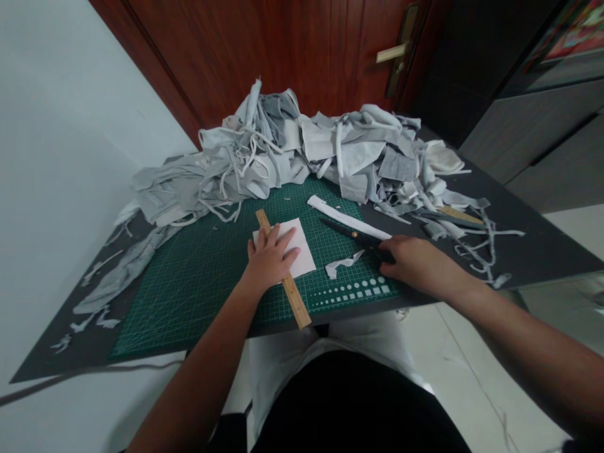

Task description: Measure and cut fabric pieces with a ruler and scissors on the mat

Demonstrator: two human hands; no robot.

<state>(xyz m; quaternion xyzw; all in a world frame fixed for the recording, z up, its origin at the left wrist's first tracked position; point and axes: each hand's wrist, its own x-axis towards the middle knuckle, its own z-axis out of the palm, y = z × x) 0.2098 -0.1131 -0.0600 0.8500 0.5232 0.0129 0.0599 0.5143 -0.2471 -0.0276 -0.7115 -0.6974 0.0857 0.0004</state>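
Note:
My left hand (270,258) lies with its fingers spread on a wooden ruler (295,298) and a white piece of cloth (302,250), pressing both flat on the green cutting mat (198,277). The ruler runs slantwise across the cloth. At the mat's right side my right hand (409,261) has its fingers wrapped round the handles of black scissors (355,234), whose blades point left. Just behind the scissors lies a long white strip (346,218). A small twisted scrap (343,263) rests between the cloth and my right hand.
Heaped grey and white fabric pieces (368,148) line the back of the dark table (542,248). More cloth (127,267) and scraps lie at the left. Behind stands a brown door (325,56); a white wall (70,126) is at the left.

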